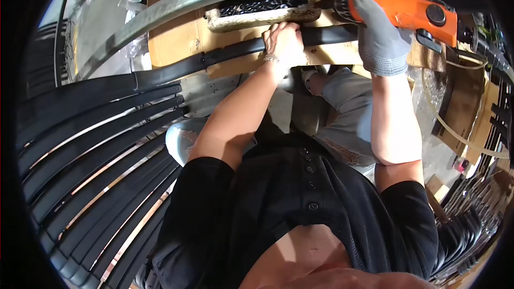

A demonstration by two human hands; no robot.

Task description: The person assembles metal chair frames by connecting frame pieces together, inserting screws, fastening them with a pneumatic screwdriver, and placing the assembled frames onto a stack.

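Note:
My bare left hand (284, 43) rests on a long black bar (235, 51), its fingers curled over the bar beside a worn tray (262, 20) of small dark metal parts. In my right hand (383, 40), which wears a grey glove, is an orange power tool (404, 10). The thumb lies along the tool's orange body, and the other fingers are mostly hidden. The tool's dark front end points left, near the tray's right end. A hose or cable joins its rear at the right.
Many black bars (96, 144) lie side by side at the left. A curved grey metal rail (176, 8) crosses the top, above cardboard (171, 43). A pale hose (444, 123) hangs at the right, near cardboard boxes (460, 112) and bundled dark parts (460, 235).

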